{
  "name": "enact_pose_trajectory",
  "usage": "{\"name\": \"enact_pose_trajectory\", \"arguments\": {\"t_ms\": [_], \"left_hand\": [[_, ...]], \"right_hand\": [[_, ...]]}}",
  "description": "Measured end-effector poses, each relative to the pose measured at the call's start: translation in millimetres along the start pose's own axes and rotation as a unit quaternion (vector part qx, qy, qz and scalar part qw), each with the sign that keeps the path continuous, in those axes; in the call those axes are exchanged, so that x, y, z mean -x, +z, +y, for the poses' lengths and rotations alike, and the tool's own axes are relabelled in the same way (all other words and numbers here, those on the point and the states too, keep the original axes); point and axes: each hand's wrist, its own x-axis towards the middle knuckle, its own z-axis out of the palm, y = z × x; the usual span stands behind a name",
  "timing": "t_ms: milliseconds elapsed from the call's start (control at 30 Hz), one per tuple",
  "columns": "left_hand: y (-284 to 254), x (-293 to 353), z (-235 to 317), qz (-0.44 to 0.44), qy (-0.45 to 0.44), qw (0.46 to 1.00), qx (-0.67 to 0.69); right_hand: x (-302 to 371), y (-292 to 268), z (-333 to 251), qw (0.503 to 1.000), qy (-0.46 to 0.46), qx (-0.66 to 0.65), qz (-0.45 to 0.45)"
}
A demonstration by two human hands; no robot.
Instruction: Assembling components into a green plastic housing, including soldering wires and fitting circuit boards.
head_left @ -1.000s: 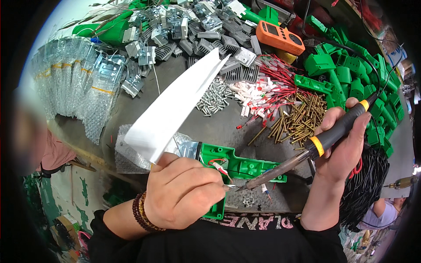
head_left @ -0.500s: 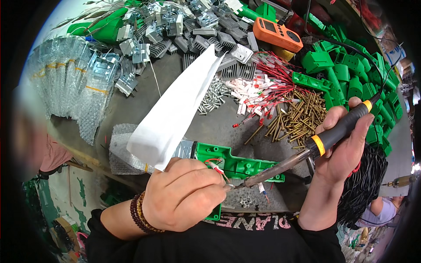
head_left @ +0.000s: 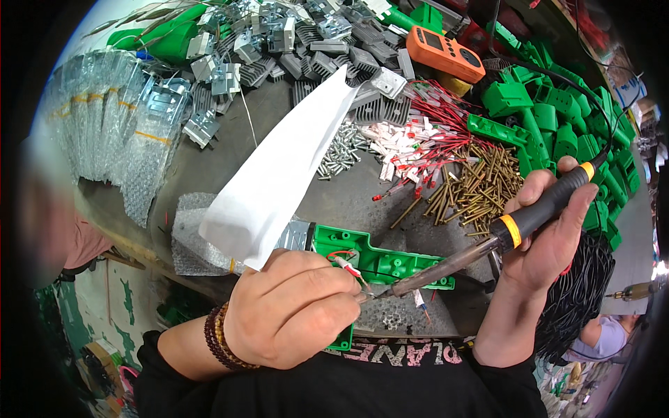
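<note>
My right hand (head_left: 547, 233) grips a soldering iron (head_left: 550, 205) by its black handle with yellow bands. Its metal barrel slants down to the left, the tip close to the fingertips of my left hand (head_left: 289, 310). That hand is closed in a pinch on a thin wire (head_left: 366, 296), mostly hidden by the fingers. Behind them lies an open green plastic housing (head_left: 397, 265), with a red-and-white lead (head_left: 345, 264) coming out of it towards the pinch. A white sheet (head_left: 279, 167) stands up from behind my left hand; whether the hand holds it, I cannot tell.
Grey heat sinks (head_left: 324, 66) pile up at the back, with bubble-wrapped parts (head_left: 104, 115) to their left. Screws (head_left: 341, 152), red-wired leads (head_left: 418, 143), brass-coloured bolts (head_left: 481, 188) and an orange meter (head_left: 444, 54) lie in the middle. Green housings (head_left: 557, 118) and black cables (head_left: 582, 299) fill the right.
Hardly anything differs. The iron's tip and my left fingertips stay close together, and the view has shifted very slightly.
</note>
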Motion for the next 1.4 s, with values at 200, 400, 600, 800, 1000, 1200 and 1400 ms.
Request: {"name": "enact_pose_trajectory", "arguments": {"t_ms": [200,400,600,800,1000,1200,1400], "left_hand": [[1.5,1.3,-0.4,0.01,0.005,1.0,0.0],[0.4,1.3,0.0,0.007,0.005,1.0,0.001],[-1.0,1.6,-1.7,0.01,0.003,1.0,0.006],[-2.3,3.3,-2.9,0.012,0.008,1.0,0.003],[-4.3,4.2,-2.3,0.013,0.0,1.0,0.011],[-2.5,4.1,-2.0,0.026,0.001,1.0,0.014],[-2.2,6.3,-3.9,0.038,-0.009,0.999,0.028]], "right_hand": [[-0.5,-2.6,0.9,1.0,-0.003,-0.003,-0.003],[0.6,-3.3,0.1,1.0,-0.001,-0.003,-0.018],[-0.5,-2.3,0.5,1.0,-0.001,-0.006,0.001],[-1.4,-6.3,-1.6,1.0,-0.001,-0.015,-0.002],[-0.7,-8.2,-1.9,0.999,0.003,-0.044,-0.009],[3.5,-1.9,-0.3,1.0,0.011,-0.027,0.001],[1.7,-0.1,1.0,1.0,0.01,-0.014,0.0]]}}
